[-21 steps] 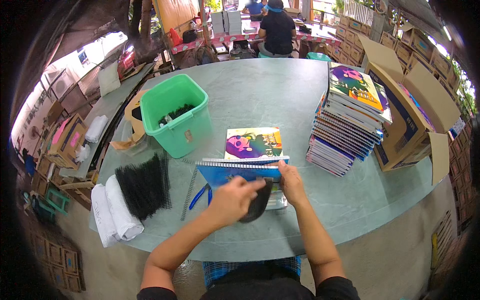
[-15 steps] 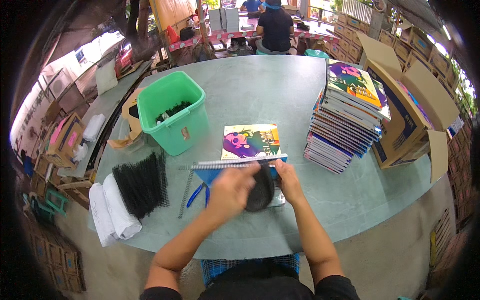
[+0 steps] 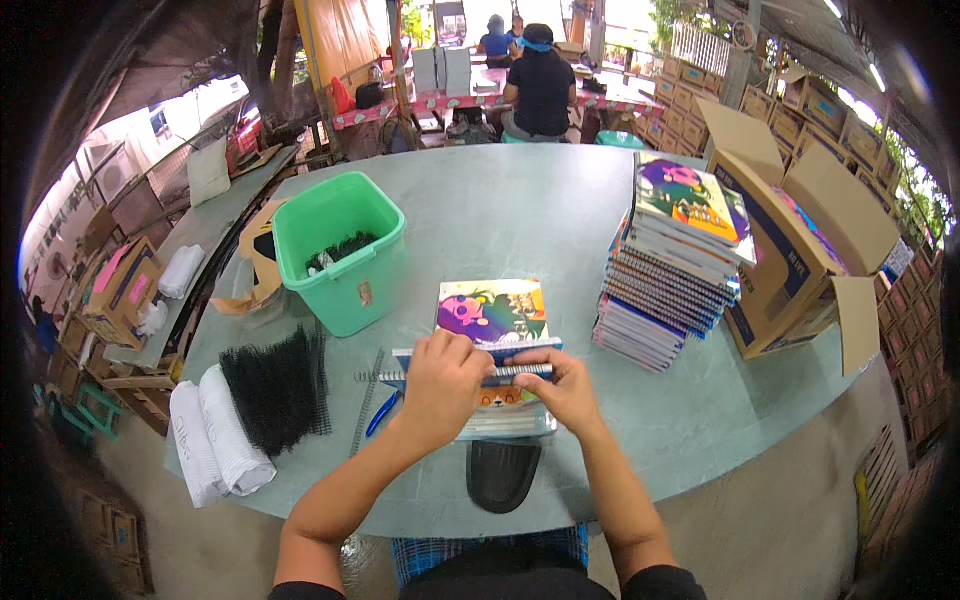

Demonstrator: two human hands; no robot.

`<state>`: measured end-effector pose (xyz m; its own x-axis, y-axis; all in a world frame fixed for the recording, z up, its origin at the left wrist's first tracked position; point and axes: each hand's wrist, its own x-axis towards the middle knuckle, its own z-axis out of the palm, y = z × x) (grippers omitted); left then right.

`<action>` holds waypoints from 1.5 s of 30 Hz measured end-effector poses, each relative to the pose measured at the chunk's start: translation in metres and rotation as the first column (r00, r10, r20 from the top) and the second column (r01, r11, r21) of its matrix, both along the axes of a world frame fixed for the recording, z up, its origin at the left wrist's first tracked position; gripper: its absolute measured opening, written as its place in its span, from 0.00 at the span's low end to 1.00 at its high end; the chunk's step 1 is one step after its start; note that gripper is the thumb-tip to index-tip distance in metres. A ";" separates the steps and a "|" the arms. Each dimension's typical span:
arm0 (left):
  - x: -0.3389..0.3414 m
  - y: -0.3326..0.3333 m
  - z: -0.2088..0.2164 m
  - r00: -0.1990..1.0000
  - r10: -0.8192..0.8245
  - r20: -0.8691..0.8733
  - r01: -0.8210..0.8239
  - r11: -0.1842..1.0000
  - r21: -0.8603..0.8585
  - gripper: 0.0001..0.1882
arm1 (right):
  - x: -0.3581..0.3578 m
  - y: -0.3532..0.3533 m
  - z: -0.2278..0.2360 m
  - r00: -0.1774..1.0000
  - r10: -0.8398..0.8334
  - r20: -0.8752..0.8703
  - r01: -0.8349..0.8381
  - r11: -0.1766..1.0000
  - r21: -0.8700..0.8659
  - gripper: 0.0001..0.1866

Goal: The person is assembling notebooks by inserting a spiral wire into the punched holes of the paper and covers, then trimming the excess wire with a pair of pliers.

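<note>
Above the smooth grey worktop (image 3: 640,440), toward its near edge, the right hand (image 3: 567,390) pinches a thin blue wire-bound notebook (image 3: 515,371) by its spine's right end, the left hand (image 3: 443,388) curled over it, grip hidden.

Lg. cover lettering on illus. notebook (image 3: 490,308), ctr., & on stack's top notebook (image 3: 686,194), upper R. Dk. print on cardboard carton (image 3: 775,255), far R; marks on wht. roll (image 3: 236,432), lower L.
</note>
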<state>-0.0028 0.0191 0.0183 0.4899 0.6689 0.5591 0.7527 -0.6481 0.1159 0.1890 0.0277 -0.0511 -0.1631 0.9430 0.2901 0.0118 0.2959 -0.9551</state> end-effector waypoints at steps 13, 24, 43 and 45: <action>0.024 0.006 -0.015 0.993 -0.122 0.006 0.122 0.993 -0.003 0.18 | -0.003 -0.012 -0.003 0.989 -0.122 -0.089 0.115 0.990 -0.076 0.08; 0.051 0.012 -0.017 0.958 -0.231 0.168 0.251 0.961 -0.114 0.11 | 0.000 -0.006 -0.033 0.971 -0.237 -0.031 0.237 0.972 -0.010 0.08; 0.062 0.016 -0.029 0.907 -0.317 0.276 0.326 0.945 0.011 0.10 | -0.002 -0.016 -0.027 0.964 -0.263 -0.035 0.265 0.962 0.065 0.08; 0.062 0.014 -0.025 0.909 -0.312 0.277 0.326 0.945 -0.006 0.09 | 0.000 -0.015 -0.026 0.968 -0.251 -0.014 0.251 0.962 0.104 0.09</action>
<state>0.0596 0.0329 -0.0065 0.5181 0.5331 0.6688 0.4426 -0.8363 0.3237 0.1895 0.0125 -0.0774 0.0752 0.9182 0.3888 0.0977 0.3813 -0.9193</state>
